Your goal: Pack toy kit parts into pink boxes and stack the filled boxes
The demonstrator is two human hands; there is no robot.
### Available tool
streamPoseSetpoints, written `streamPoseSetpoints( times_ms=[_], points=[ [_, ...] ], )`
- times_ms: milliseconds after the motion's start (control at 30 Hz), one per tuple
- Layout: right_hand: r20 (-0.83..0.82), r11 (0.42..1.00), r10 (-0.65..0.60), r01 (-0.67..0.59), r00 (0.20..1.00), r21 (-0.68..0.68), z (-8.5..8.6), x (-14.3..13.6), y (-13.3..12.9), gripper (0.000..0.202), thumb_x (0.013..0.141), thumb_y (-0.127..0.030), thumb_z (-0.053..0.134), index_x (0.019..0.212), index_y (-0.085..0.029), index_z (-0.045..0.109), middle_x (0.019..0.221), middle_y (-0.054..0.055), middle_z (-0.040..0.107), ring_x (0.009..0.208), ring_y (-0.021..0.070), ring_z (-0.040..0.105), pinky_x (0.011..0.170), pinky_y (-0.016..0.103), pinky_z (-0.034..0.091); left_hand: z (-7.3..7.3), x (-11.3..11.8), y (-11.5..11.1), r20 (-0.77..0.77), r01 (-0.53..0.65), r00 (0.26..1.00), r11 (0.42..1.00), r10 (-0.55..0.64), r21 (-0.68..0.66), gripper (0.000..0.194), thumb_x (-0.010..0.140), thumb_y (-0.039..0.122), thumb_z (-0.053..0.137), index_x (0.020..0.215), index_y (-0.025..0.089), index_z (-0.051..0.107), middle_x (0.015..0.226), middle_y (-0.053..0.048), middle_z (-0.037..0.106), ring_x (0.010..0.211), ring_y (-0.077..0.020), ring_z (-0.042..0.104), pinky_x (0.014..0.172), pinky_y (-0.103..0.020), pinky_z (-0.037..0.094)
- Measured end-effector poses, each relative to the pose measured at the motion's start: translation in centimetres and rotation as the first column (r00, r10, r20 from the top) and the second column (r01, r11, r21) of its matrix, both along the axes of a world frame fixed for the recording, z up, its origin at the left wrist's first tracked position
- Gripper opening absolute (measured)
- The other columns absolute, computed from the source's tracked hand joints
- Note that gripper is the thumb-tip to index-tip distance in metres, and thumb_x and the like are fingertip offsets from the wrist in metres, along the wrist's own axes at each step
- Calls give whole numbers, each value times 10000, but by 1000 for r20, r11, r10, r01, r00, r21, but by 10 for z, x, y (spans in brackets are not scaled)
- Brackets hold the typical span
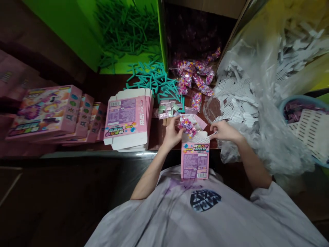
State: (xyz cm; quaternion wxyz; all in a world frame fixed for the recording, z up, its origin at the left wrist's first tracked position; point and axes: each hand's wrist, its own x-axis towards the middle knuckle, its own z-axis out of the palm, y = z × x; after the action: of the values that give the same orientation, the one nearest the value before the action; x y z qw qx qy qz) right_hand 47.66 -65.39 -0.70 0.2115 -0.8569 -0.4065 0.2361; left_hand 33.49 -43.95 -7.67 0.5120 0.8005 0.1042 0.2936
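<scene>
left hand (172,134) holding bead packet (187,127), beside open box (195,159)

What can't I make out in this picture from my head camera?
Head view, all:
- Inside of the open pink box: hidden by its front panel.
- That box's fine print: too small.
- White piece in the right hand: too small to identify.
- Depths of the cardboard carton: lost in shadow.
- Blue tub: cut off by the right edge, partly covered by a white sheet.

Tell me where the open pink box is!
In the head view, the open pink box is just right of centre, by the shirt, between the left hand and right hand.
</scene>
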Motion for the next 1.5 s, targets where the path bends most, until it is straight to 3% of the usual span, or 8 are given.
streamPoseSetpoints(
  times_ms=[267,500,800,933,1067,1200,1300,1500],
  points=[
    [-260,948,5,78,966,310,-34,-15,12,199,577,-292,838,676,-189,700,724,-6,712,696,164,638,697,283,474,2,3,7,53,10,998,998,-14,66,318,804,215,684,1120,194,674,1048,-74,694,764,-128,630,695,-264,527],
    [-380,882,-46,216,924,418,-58,-23,9,310,700,-267,757,986,-189,669,674,-22,700,620,146,632,617,261,467,5,-12,9,-122,375,924,919,-362,120,274,850,284,643,1108,214,705,1010,-78,720,883,-188,636,824,-332,477],
    [197,761,-460,270,866,590,-85,-70,-2,242,865,-331,599,648,-226,624,717,47,665,763,214,563,779,401,424,3,-29,-18,-322,440,882,844,-343,307,274,917,406,528,1000,261,746,924,-81,736,939,-257,508,941,-476,235],
    [264,816,-398,207,879,540,-96,-85,-7,425,816,-330,646,452,-220,455,495,7,519,745,223,527,884,482,366,13,-27,-39,-374,541,823,791,-428,285,332,866,440,580,695,191,717,619,-74,624,788,-240,527,950,-491,249],
    [133,698,-518,327,845,637,-99,-95,-8,132,847,-326,592,749,-248,633,850,52,652,942,247,565,950,481,402,4,-27,-37,-307,541,825,820,-474,188,282,887,436,557,882,217,735,798,-67,690,871,-235,589,1013,-504,234],
    [-264,403,-650,618,712,675,-106,-108,0,323,895,-414,493,1162,-243,555,1245,104,562,1184,233,524,1047,432,400,-23,-31,-43,-35,134,990,990,-135,-34,393,953,426,419,1224,212,608,1312,-131,578,1251,-261,489,1077,-472,280],
    [-607,248,-565,817,559,521,-108,-112,5,433,874,-476,468,1235,-237,490,1316,104,550,1193,231,545,1032,417,429,-37,-35,-56,75,8,997,907,26,-420,517,924,482,439,1364,212,460,1453,-148,444,1331,-259,440,1072,-424,360],
    [-955,507,-54,832,292,226,-91,-101,-1,471,698,-418,640,1132,-250,572,1197,77,669,1060,292,649,896,461,526,-42,-48,-51,-103,25,977,574,-188,-818,455,636,286,616,1071,155,650,928,-71,703,772,-204,637,643,-281,474]
  ],
)
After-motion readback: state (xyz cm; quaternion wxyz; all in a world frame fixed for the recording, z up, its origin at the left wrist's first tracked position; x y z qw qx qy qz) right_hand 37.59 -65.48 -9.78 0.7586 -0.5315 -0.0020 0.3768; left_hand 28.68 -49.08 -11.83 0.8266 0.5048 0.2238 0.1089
